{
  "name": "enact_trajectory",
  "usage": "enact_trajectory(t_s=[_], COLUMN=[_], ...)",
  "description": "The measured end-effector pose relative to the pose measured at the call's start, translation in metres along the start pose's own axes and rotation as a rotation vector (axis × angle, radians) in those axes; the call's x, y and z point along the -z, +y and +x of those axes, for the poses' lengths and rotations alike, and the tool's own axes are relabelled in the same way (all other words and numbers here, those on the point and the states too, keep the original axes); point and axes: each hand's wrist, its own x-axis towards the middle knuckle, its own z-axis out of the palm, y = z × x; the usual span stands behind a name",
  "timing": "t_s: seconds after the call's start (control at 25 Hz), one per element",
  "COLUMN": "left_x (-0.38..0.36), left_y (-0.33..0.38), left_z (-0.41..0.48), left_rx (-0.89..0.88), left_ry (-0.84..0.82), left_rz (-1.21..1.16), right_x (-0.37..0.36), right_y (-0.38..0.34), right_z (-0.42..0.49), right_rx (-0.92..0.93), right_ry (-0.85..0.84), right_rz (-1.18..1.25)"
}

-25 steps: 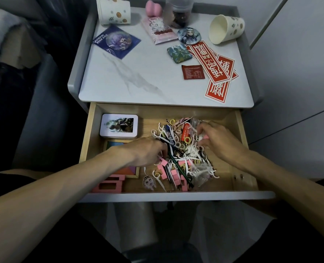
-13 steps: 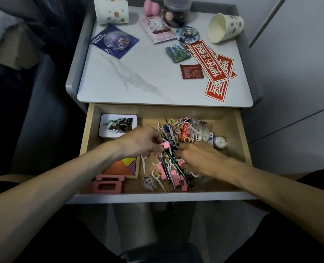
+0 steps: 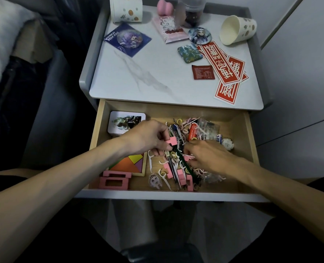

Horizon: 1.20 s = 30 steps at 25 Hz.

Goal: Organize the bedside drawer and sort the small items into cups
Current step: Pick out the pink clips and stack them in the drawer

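The open wooden drawer (image 3: 249,141) holds a heap of small items (image 3: 178,168): white floss picks, pastel hair ties, pink blocks, pens. My left hand (image 3: 148,138) pinches a pink block (image 3: 171,141) above the heap. My right hand (image 3: 206,156) reaches into the heap with curled fingers around another pink piece (image 3: 186,158). Two spotted paper cups are on the nightstand top: one stands upside down (image 3: 126,9) at the back left, and one lies on its side (image 3: 237,29) at the back right.
The drawer also holds a white tin (image 3: 126,121), a tangram puzzle (image 3: 131,164) and pink frames (image 3: 114,180) on the left. On the marble top (image 3: 138,76) lie red stickers (image 3: 224,67), badges, a blue card (image 3: 128,38), a jar (image 3: 192,12). A bed is at left.
My right hand moved from the clear bag at the drawer's back down into the middle of the heap. My left hand lifted a pink block out of the heap.
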Motion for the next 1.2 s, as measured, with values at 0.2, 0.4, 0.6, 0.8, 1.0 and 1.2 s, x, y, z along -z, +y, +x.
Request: enact_trajectory(t_s=[0.2,0.4,0.6,0.8,1.0,1.2], left_x=[0.0,0.0,-0.001,-0.001,-0.001,0.0], left_y=[0.002,0.003,0.004,0.005,0.008,0.01], left_z=[-0.001,-0.002,-0.003,-0.003,-0.004,-0.005], left_rx=[-0.013,-0.011,-0.011,-0.045,-0.052,-0.036], left_ry=[0.019,0.047,0.041,0.103,0.155,0.168], left_rz=[-0.006,-0.003,0.045,0.061,-0.001,-0.137], right_x=[0.011,0.022,0.027,0.024,0.027,0.047], right_y=[0.003,0.014,0.019,0.019,0.018,0.002], right_z=[0.002,0.003,0.0,-0.005,-0.004,-0.007], right_rx=[-0.177,-0.32,-0.33,-0.281,-0.294,-0.251], right_ry=[0.05,0.154,0.162,0.265,0.405,0.379], right_rz=[0.231,0.363,0.454,0.432,0.395,0.729])
